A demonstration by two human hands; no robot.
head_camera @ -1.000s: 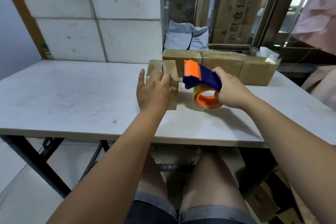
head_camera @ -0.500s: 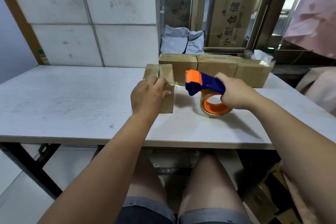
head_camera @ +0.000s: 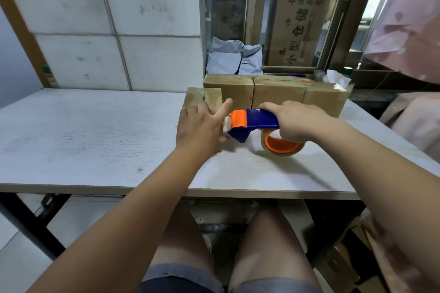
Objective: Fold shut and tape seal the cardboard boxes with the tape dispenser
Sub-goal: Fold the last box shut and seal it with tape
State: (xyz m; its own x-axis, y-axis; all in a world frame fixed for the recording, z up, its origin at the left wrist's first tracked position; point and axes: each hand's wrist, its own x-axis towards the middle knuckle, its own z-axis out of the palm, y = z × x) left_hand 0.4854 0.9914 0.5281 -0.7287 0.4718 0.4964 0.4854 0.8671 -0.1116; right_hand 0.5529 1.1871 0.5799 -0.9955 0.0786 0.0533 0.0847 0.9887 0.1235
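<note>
The box (head_camera: 203, 100) sits mid-table (head_camera: 95, 138), flaps folded flat, just in front of a row of boxes (head_camera: 276, 93) at the far edge. Our left hand (head_camera: 202, 128) lies on it with fingers straight and spread, pressing down rather than curling round it. Our right hand (head_camera: 295, 121) is wrapped round the dispenser (head_camera: 252, 123), whose orange head meets the box's right side, close to our left forefinger. We judge the risks so: the light box may slide under the dispenser's push, the tape may wrinkle or miss the seam, and the cutter may nick that finger.
</note>
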